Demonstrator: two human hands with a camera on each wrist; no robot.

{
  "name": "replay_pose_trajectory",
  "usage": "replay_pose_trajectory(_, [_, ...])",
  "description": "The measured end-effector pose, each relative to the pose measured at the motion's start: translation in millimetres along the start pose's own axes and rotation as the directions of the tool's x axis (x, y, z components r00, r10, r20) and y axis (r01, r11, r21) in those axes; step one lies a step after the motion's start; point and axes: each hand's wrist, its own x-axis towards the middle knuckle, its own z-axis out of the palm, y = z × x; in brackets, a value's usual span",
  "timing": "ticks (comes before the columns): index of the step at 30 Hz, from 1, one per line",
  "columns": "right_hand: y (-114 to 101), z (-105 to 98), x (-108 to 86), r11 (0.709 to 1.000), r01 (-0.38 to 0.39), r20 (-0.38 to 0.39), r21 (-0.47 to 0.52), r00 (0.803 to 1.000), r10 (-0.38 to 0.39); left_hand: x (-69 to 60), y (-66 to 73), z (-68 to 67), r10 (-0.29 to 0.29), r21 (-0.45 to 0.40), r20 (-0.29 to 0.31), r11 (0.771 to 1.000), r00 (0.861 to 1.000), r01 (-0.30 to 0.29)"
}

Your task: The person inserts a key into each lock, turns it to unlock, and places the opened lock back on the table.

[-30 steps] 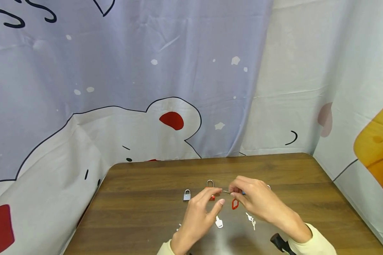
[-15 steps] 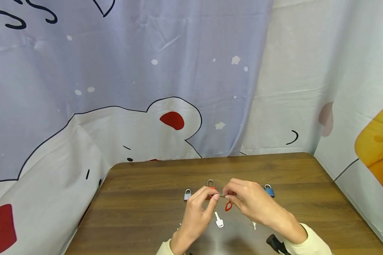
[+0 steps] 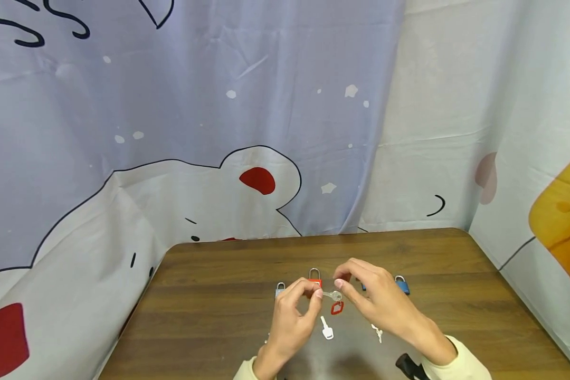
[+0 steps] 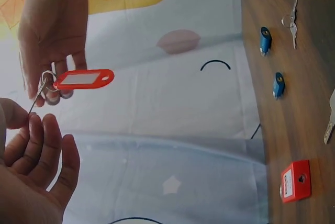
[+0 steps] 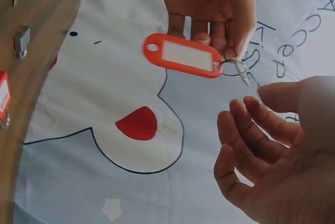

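Observation:
My left hand (image 3: pixel 292 316) pinches a key (image 3: pixel 332 295) by its blade between thumb and fingertips, above the table. From the key's ring hangs a red key tag (image 3: pixel 336 308) with a white label, clearly seen in the left wrist view as a red tag (image 4: pixel 84 79). My right hand (image 3: pixel 385 301) is just right of the key, thumb and fingers apart, holding nothing. In the right wrist view a small gap separates its fingers (image 5: pixel 238 130) from the key. Behind the hands stands a red padlock (image 3: pixel 315 281), partly covered by the left hand.
A wooden table (image 3: pixel 209 316) bears a silver padlock (image 3: pixel 279 288) at left and a blue padlock (image 3: pixel 401 285) at right. A second blue padlock (image 4: pixel 279 85) shows in the left wrist view. Nearer lie a key with a white head (image 3: pixel 327 331) and small silver keys (image 3: pixel 377 332).
The right hand has let go of the key and drawn back up and right, its fingers parted. The left hand closed its fingertips on the key and now holds it alone.

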Motion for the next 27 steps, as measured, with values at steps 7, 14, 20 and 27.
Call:
replay_pose_trajectory(7, [6,4,-10.2,0.98,-0.121,0.095,0.159,0.99,0.107,-0.6,5.6,-3.6,-0.144,-0.075,0.054,0.986,0.988,0.148])
replay_pose_trajectory(14, [7,9,-17.6,0.945,-0.203,0.262,0.256,0.956,0.134,0.5,7.9,-5.4,-0.309,-0.125,0.144,0.937,0.94,0.327])
replay_pose_trajectory(20, [6,15,-21.1,0.931,-0.205,0.28,0.303,0.953,0.118,0.8,8.0,-5.2,-0.355,-0.13,0.179,0.916,0.918,0.38])
replay_pose_trajectory(27, [7,17,-24.0,0.963,-0.131,0.227,0.236,0.971,0.077,0.5,8.2,-5.1,-0.359,-0.144,0.177,0.912,0.917,0.385])
